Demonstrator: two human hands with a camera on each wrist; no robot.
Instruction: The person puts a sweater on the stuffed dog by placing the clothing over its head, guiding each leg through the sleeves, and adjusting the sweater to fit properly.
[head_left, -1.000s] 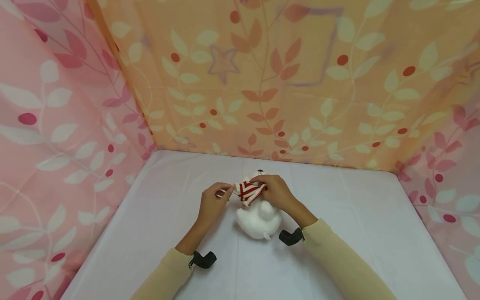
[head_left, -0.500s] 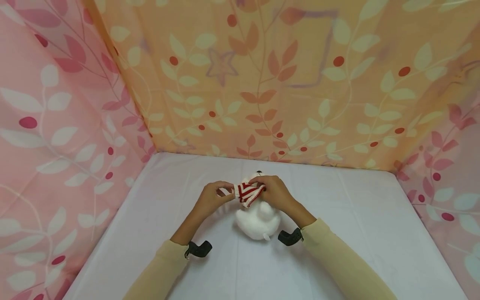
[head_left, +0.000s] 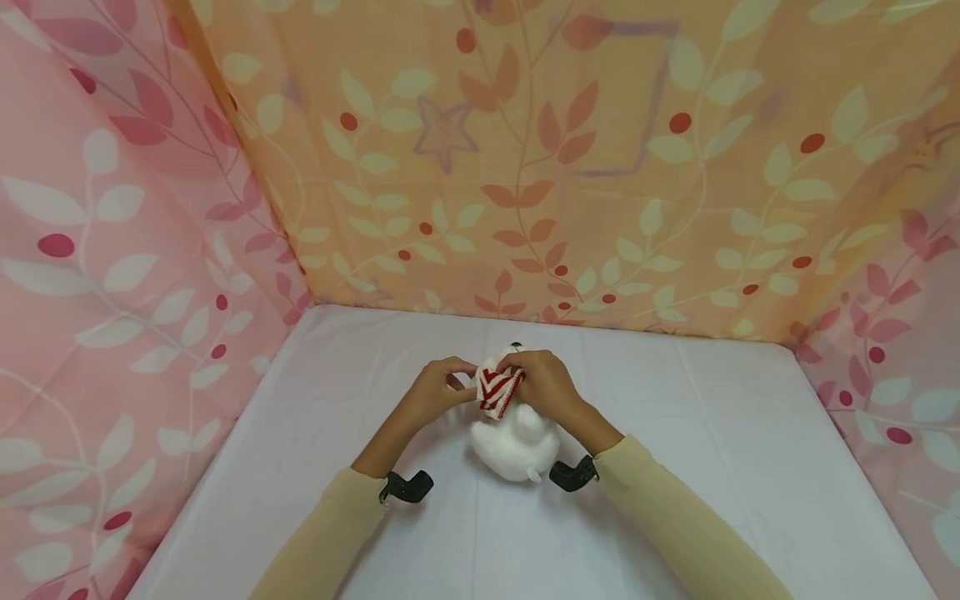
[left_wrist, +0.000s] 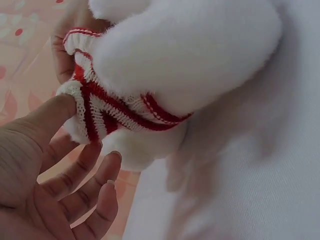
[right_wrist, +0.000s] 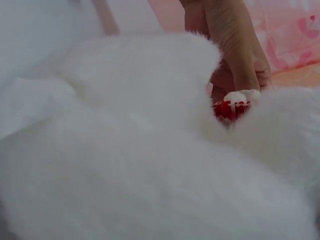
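Note:
A white plush toy (head_left: 513, 450) lies on the white table, a dark spot showing at its far end. Around its upper part sits a small red-and-white striped knitted garment (head_left: 495, 392). My left hand (head_left: 438, 392) pinches the garment's left edge between thumb and fingers; in the left wrist view the thumb presses on the white knit edge (left_wrist: 74, 107), with the other fingers loosely bent below. On the toy's right side my right hand (head_left: 551, 383) grips the garment near its upper edge, its fingertips partly hidden. White fur fills most of the right wrist view, covering much of the garment.
The white-covered table (head_left: 360, 350) reaches back to an orange leaf-patterned curtain (head_left: 525, 167). Pink patterned curtains (head_left: 112, 333) stand at both sides. A black wrist device (head_left: 408, 486) sits on the left wrist, another black device (head_left: 573, 473) on the right.
My left hand has moved slightly right and changed from a closer pinch to a wider one on the garment's edge. The garment has shifted a little and looks more bunched; the toy stays put.

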